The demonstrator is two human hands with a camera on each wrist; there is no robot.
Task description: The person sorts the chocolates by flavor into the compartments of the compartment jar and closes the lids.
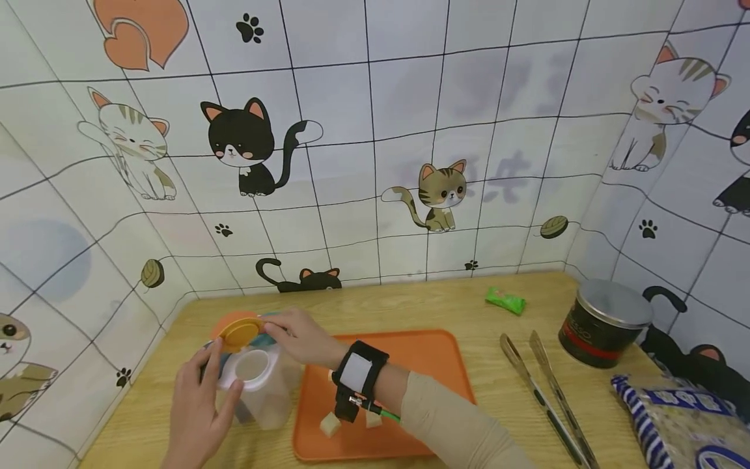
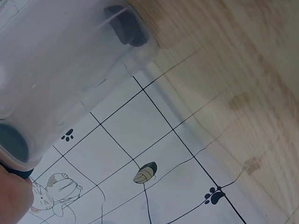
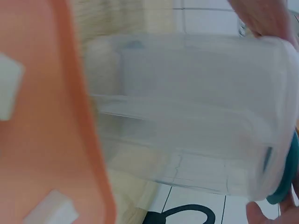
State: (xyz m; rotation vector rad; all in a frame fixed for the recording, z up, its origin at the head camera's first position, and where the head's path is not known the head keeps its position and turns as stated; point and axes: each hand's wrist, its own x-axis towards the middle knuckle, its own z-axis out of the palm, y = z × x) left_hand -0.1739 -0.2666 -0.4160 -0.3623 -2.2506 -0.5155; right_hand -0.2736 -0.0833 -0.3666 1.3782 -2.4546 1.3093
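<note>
One round yellow plastic lid held up to the left of the rectangular orange tray, about level with the tray's far edge. Pinched at its right rim by the right hand, forearm stretched over the tray; touched at its left rim by the left hand, farther left of the tray, fingers fairly straight and thumb apart. Just left of the tray, on the pale wooden desk: a tall translucent plastic container, long axis upright, round mouth uncovered and facing up. Probably the relation to mind — mouth lower than the lid and on its near side, with the left thumb closer to it than any right finger. Beyond the mouth, also left of the tray, a teal plastic piece, partly hidden; cannot tell whether joined to the lid. On the tray, toward its near left corner — pale cubes.
</note>
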